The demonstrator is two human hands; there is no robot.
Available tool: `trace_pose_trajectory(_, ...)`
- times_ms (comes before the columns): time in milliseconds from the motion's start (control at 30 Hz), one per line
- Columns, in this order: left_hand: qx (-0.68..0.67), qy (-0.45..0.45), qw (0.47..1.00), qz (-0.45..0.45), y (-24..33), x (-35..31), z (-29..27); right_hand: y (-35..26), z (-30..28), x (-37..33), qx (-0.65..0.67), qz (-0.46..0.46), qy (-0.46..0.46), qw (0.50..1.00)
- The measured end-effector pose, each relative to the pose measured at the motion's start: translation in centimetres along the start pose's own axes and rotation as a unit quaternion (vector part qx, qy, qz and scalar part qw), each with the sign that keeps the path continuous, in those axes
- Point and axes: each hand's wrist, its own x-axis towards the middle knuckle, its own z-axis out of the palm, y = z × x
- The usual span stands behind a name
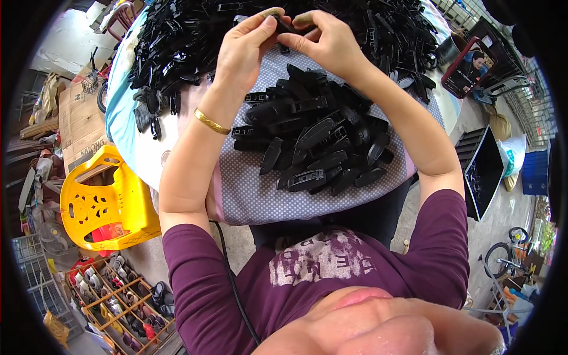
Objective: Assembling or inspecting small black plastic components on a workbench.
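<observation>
Over the far part of a table, my left hand (248, 47) and my right hand (328, 47) meet, fingertips close together. Both pinch a small black plastic part (286, 25), mostly covered by the fingers, so its exact shape cannot be made out. Below them, a smaller pile of long black plastic clip-like pieces (319, 133) lies on a grey dotted cloth (248, 201). Beyond and to both sides of my hands spreads a much larger heap of similar black pieces (177, 44). A gold bangle (211, 122) circles my left wrist.
To the left stands a yellow plastic chair (127, 201) against the table, with cardboard (80, 127) behind it. A shoe rack (118, 302) is at lower left. On the right are a black crate (478, 171) and a bicycle (500, 260). A dark cable (228, 260) hangs beside my left arm.
</observation>
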Motion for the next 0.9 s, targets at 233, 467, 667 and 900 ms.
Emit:
trace_pose_trajectory(233,0.112,-0.080,0.985,0.100,0.3,0.2,-0.5,0.0,-0.1,-0.1,0.120,0.129,-0.165,0.970)
trace_pose_trajectory(467,0.179,-0.063,0.980,0.069,1.8,-0.1,-1.3,0.5,-3.2,2.5,0.094,0.013,-0.234,0.968)
trace_pose_trajectory(667,0.344,-0.373,0.861,-0.020,5.1,-2.3,2.8,7.9,-9.1,3.6,-0.249,-0.096,0.029,0.963)
trace_pose_trajectory(900,0.698,-0.123,0.634,0.309,-1.2,0.9,-0.9,9.7,-9.4,3.4,-0.347,-0.020,0.022,0.937)
